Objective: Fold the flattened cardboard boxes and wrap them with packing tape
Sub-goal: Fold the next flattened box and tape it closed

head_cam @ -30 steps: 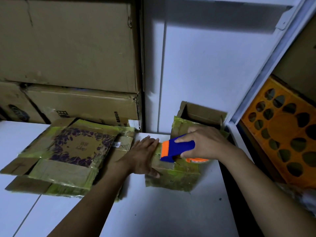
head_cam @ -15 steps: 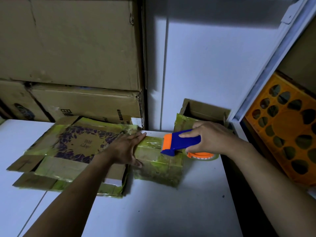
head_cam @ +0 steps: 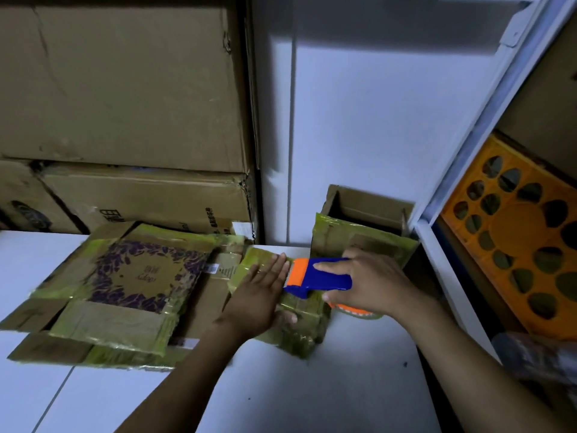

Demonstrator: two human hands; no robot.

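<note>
I see the folded box (head_cam: 299,335) under my left hand (head_cam: 259,295), the tape dispenser (head_cam: 321,275) in my right hand (head_cam: 377,282), flattened boxes (head_cam: 125,285) to the left, an open box (head_cam: 371,210) behind.

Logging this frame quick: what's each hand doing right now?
Left hand: open, pressing flat on the folded box.
Right hand: gripping the tape dispenser.

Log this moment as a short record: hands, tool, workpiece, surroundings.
left hand: left hand lies flat, fingers straight, pressing on the tape-wrapped box
right hand: right hand grips the tape dispenser, whose orange end is beside the left fingertips
workpiece: tape-wrapped box lies on the white table
waiting: flattened box with purple floral print, left of the workpiece
behind: open-topped cardboard box at the wall
background: stacked large cartons; orange perforated panel at right
</note>
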